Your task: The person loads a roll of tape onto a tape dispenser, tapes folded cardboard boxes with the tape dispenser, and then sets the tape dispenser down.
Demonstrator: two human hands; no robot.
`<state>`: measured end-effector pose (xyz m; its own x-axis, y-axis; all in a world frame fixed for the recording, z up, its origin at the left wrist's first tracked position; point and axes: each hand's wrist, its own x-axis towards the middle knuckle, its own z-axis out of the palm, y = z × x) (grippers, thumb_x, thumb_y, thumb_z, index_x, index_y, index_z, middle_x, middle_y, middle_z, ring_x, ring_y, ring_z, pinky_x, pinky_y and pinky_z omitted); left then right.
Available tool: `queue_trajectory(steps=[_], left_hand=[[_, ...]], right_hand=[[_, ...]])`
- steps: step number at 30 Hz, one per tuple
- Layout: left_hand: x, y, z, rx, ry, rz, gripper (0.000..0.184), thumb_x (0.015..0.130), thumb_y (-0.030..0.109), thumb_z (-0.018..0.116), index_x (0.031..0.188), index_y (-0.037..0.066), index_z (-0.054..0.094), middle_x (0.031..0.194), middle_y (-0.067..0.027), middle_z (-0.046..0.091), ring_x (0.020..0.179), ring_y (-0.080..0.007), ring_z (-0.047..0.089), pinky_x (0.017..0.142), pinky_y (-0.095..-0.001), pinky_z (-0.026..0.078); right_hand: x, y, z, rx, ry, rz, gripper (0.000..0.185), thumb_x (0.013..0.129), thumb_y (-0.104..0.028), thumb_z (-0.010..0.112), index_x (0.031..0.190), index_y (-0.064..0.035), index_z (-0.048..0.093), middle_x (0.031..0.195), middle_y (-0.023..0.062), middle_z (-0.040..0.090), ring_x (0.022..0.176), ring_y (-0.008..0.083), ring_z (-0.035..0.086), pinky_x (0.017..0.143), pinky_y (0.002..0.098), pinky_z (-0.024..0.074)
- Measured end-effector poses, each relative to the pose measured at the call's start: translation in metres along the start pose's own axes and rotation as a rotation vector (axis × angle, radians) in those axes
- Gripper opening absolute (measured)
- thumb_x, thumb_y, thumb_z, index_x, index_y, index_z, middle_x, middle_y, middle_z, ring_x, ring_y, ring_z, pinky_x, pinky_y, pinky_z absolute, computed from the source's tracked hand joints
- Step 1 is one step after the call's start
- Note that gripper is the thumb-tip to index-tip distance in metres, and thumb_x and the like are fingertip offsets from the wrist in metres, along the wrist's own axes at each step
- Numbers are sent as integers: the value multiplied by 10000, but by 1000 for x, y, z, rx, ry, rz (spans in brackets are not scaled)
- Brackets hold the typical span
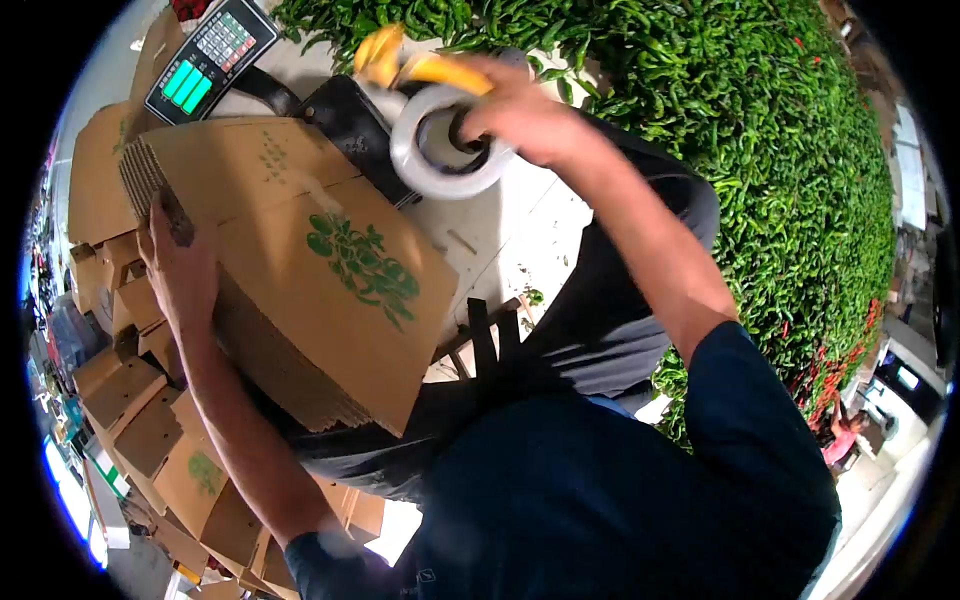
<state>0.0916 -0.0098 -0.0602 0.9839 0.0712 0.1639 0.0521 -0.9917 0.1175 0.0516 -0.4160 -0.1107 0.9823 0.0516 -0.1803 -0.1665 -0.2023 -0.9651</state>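
The left hand (180,255) clutches the edge of the cardboard stack (320,270) over the lap (590,320), while the right hand (525,115) grips the yellow tape dispenser (440,74).

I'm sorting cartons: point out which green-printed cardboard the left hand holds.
The flattened stack on the lap, its edge in the left hand; the other printed cardboard is untouched.

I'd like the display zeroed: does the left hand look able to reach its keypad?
Probably, yes. The keypad display sits just past the cardboard stack, its keys uncovered. But the left hand is holding the stack's edge, so it would likely have to let go first.
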Motion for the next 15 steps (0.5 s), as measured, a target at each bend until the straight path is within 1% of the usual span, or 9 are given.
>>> queue_trajectory(steps=[1, 2, 3, 4, 6, 9, 12, 13, 15], left_hand=[[0, 1, 0, -6, 13, 4, 781, 828, 467, 674, 1495, 178, 390, 1526, -209, 328, 1399, -398, 355, 1112, -497, 358], [-2, 2, -1, -12, 29, 1, 771, 831, 455, 679, 1491, 174, 397, 1525, -208, 331, 1398, -394, 357, 1116, -492, 353], [-3, 5, -5, -14, 18, 16, 763, 831, 429, 693, 1485, 158, 407, 1521, -205, 339, 1398, -388, 358, 1121, -483, 347], [-2, 4, -3, -8, 26, 12, 758, 832, 429, 692, 1481, 155, 412, 1520, -205, 342, 1399, -385, 359, 1121, -484, 347], [-3, 0, 0, 3, 42, 3, 747, 834, 431, 689, 1473, 150, 423, 1518, -204, 348, 1400, -379, 359, 1121, -484, 348], [-6, 10, -5, -7, 48, -6, 744, 834, 437, 683, 1466, 139, 429, 1516, -207, 352, 1401, -373, 360, 1118, -488, 353], [-7, 12, -8, -38, 38, 1, 745, 831, 440, 681, 1464, 137, 431, 1515, -204, 354, 1392, -374, 371, 1113, -490, 359], [-7, 11, -6, -23, 51, 16, 746, 830, 442, 680, 1464, 137, 430, 1513, -202, 358, 1388, -376, 376, 1111, -491, 362], [-7, 10, -5, 4, 77, 50, 750, 828, 445, 678, 1465, 137, 429, 1507, -199, 364, 1379, -378, 386, 1105, -493, 366]], right_hand=[[15, 35, 26, 116, -149, 42, 783, 643, -41, 681, 1411, -79, 533, 789, 40, 635, 694, 133, 582, 621, 281, 490], [19, 49, 48, 120, -187, 138, 776, 642, -34, 677, 1404, -73, 541, 784, 51, 639, 691, 128, 581, 613, 275, 489], [17, 59, 62, 115, -219, 257, 750, 651, -11, 664, 1390, -65, 555, 837, 62, 655, 710, 130, 582, 648, 270, 490], [15, 60, 72, 45, -233, 303, 722, 662, 2, 649, 1377, -71, 573, 857, 52, 650, 714, 136, 579, 656, 263, 481], [17, 86, 89, 298, -255, 453, 670, 672, 29, 651, 1338, -3, 585, 912, 80, 655, 771, 146, 606, 700, 278, 499], [25, 115, 93, 301, -332, 574, 642, 674, 43, 637, 1312, -18, 601, 861, 80, 643, 716, 156, 605, 644, 289, 511], [25, 116, 90, 576, -387, 692, 549, 669, 65, 631, 1218, 49, 605, 887, 127, 660, 708, 184, 647, 628, 304, 548], [25, 123, 92, 665, -403, 683, 490, 660, 73, 625, 1149, 74, 599, 887, 156, 671, 682, 217, 670, 590, 313, 570], [23, 135, 92, 700, -414, 696, 495, 661, 64, 627, 1156, 72, 597, 889, 161, 676, 679, 224, 677, 584, 318, 576]])
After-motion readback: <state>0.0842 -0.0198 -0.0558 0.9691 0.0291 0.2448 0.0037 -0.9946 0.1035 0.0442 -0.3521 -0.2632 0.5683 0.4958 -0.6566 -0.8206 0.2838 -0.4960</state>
